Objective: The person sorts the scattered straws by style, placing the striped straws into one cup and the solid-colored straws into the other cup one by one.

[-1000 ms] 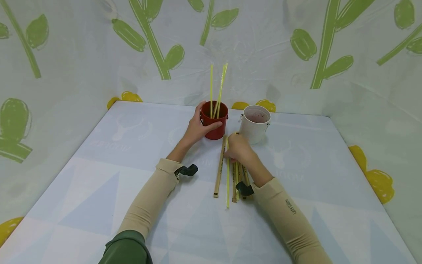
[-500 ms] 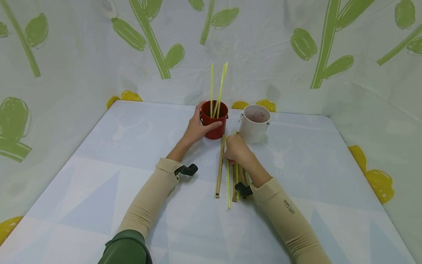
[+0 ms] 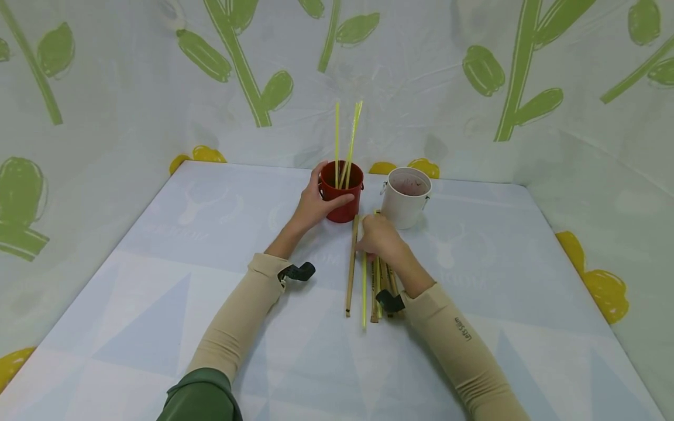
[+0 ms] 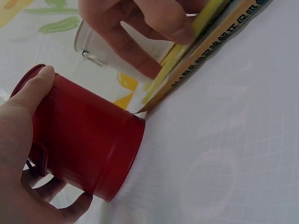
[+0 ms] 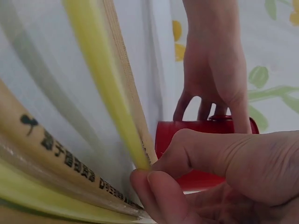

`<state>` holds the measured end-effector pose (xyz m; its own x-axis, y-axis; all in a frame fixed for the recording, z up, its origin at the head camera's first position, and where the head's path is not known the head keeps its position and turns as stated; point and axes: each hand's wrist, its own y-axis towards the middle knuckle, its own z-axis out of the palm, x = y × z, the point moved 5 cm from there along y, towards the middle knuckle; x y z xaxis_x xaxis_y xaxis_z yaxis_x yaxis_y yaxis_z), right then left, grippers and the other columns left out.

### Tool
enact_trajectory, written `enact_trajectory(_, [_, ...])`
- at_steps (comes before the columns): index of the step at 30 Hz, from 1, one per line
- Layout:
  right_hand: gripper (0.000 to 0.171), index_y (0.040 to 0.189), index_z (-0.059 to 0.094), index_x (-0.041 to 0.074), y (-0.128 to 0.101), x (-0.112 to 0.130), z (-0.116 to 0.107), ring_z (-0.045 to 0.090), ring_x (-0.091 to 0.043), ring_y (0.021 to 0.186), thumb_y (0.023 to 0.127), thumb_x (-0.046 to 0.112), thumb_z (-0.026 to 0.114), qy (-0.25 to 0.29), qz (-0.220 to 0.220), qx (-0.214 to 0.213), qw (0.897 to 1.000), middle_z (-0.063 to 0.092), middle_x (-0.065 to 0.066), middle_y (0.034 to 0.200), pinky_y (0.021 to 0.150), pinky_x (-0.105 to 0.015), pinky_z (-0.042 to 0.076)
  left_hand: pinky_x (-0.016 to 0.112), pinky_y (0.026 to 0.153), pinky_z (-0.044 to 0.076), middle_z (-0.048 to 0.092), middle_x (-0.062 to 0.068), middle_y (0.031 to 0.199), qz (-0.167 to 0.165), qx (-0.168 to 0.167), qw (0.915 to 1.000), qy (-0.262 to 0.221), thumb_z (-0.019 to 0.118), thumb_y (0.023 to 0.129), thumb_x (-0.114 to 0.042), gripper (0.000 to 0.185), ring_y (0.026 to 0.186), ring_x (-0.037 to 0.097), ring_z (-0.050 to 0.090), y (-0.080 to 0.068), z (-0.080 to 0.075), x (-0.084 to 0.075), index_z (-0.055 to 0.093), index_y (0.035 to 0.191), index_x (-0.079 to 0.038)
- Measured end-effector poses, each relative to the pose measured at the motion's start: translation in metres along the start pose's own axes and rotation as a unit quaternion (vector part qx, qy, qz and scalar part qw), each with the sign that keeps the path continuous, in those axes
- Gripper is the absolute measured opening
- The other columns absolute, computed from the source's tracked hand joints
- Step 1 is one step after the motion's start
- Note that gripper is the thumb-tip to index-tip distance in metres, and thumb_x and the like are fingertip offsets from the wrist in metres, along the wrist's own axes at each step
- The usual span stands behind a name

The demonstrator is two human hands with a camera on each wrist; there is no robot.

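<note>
My left hand (image 3: 314, 206) wraps the red bucket (image 3: 343, 192); beside it, my right hand (image 3: 380, 236) pinches a yellow straw (image 3: 363, 289). That thin grip could slip.

Both arms reach toward 12 o'clock in tan sleeves, each with a dark strap at the wrist. The left hand (image 3: 315, 204) is curled, thumb toward 3 o'clock. The right hand (image 3: 380, 237) lies palm down, its fingers (image 5: 161, 193) pinched together.
</note>
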<state>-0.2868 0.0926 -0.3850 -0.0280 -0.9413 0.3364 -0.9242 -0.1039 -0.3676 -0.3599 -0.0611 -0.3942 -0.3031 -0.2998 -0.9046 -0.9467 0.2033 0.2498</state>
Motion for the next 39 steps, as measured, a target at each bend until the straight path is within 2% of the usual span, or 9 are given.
enact_trajectory(3, [0.031, 0.103, 0.062, 0.000, 0.000, -0.002, -0.004, 0.069, -0.018, 0.055, 0.086, 0.024, 0.074, 0.008, -0.002, -0.006, 1.000, 0.067, -0.013, 0.080, 0.048, -0.018, 0.049, 0.045, 0.110, 0.043, 0.041, 0.000, 0.151, -0.001, 0.000, 1.0000, 0.002, 0.078, 0.082, -0.041, 0.094, 0.135, 0.021, 0.044, 0.000, 0.000, 0.000, 0.018, 0.153, -0.030])
enact_trajectory(7, [0.040, 0.109, 0.059, -0.001, -0.001, -0.004, -0.009, 0.070, -0.018, 0.058, 0.085, 0.026, 0.075, 0.028, 0.005, -0.016, 0.999, 0.063, -0.012, 0.085, 0.050, -0.019, 0.052, 0.045, 0.110, 0.044, 0.041, 0.001, 0.151, 0.001, 0.003, 1.0000, 0.002, 0.077, 0.082, -0.041, 0.094, 0.136, 0.021, 0.044, 0.000, 0.000, 0.000, 0.017, 0.153, -0.030])
enact_trajectory(13, [0.029, 0.095, 0.063, 0.000, -0.002, -0.010, -0.019, 0.071, -0.020, 0.059, 0.085, 0.024, 0.075, 0.059, -0.008, -0.031, 0.998, 0.069, -0.012, 0.073, 0.050, -0.021, 0.052, 0.045, 0.109, 0.044, 0.043, 0.002, 0.149, 0.002, 0.003, 1.0000, 0.002, 0.078, 0.082, -0.040, 0.093, 0.134, 0.022, 0.046, 0.000, 0.000, 0.001, 0.018, 0.152, -0.033])
enact_trajectory(16, [0.026, 0.092, 0.066, -0.001, -0.003, -0.013, -0.025, 0.071, -0.020, 0.060, 0.086, 0.023, 0.073, 0.080, -0.016, -0.032, 0.996, 0.069, -0.011, 0.070, 0.055, -0.024, 0.055, 0.045, 0.109, 0.044, 0.043, 0.002, 0.149, 0.002, 0.003, 1.0000, 0.001, 0.078, 0.082, -0.041, 0.093, 0.134, 0.022, 0.046, -0.001, 0.000, 0.001, 0.018, 0.152, -0.034])
enact_trajectory(21, [0.029, 0.103, 0.068, -0.001, -0.002, -0.019, -0.032, 0.072, -0.019, 0.062, 0.088, 0.024, 0.071, 0.101, -0.019, -0.027, 0.994, 0.071, -0.012, 0.078, 0.062, -0.025, 0.059, 0.045, 0.109, 0.044, 0.043, 0.001, 0.149, 0.002, 0.002, 1.0000, 0.001, 0.078, 0.082, -0.041, 0.092, 0.134, 0.021, 0.046, -0.001, 0.000, 0.000, 0.018, 0.152, -0.035])
enact_trajectory(28, [0.033, 0.112, 0.063, 0.001, -0.001, -0.022, -0.037, 0.071, -0.018, 0.063, 0.090, 0.026, 0.068, 0.121, -0.012, -0.026, 0.992, 0.070, -0.013, 0.086, 0.064, -0.025, 0.059, 0.045, 0.109, 0.044, 0.043, 0.002, 0.149, 0.000, 0.004, 1.0000, -0.002, 0.078, 0.082, -0.040, 0.094, 0.134, 0.021, 0.045, 0.001, 0.000, 0.001, 0.018, 0.153, -0.030])
enact_trajectory(33, [0.041, 0.126, 0.057, 0.000, 0.000, -0.024, -0.040, 0.071, -0.018, 0.066, 0.093, 0.024, 0.064, 0.151, -0.022, -0.026, 0.988, 0.071, -0.014, 0.088, 0.063, -0.027, 0.060, 0.047, 0.111, 0.042, 0.041, 0.002, 0.152, -0.002, 0.012, 0.9999, -0.009, 0.077, 0.083, -0.038, 0.095, 0.137, 0.024, 0.043, 0.002, 0.001, 0.003, 0.016, 0.155, -0.026])
enact_trajectory(34, [0.043, 0.129, 0.055, 0.000, -0.001, -0.024, -0.042, 0.071, -0.018, 0.067, 0.094, 0.024, 0.064, 0.160, -0.026, -0.027, 0.986, 0.072, -0.014, 0.089, 0.063, -0.027, 0.060, 0.048, 0.111, 0.042, 0.040, 0.003, 0.152, -0.003, 0.014, 0.9998, -0.012, 0.077, 0.084, -0.036, 0.095, 0.137, 0.025, 0.043, 0.002, 0.001, 0.002, 0.015, 0.155, -0.026])
enact_trajectory(39, [0.048, 0.135, 0.047, 0.001, -0.004, -0.024, -0.047, 0.073, -0.019, 0.069, 0.095, 0.022, 0.060, 0.177, -0.050, -0.039, 0.982, 0.071, -0.017, 0.096, 0.070, -0.031, 0.061, 0.049, 0.112, 0.041, 0.038, 0.012, 0.153, -0.009, 0.026, 0.9995, -0.014, 0.074, 0.087, -0.025, 0.091, 0.139, 0.030, 0.041, -0.011, -0.004, -0.026, 0.015, 0.155, -0.016])
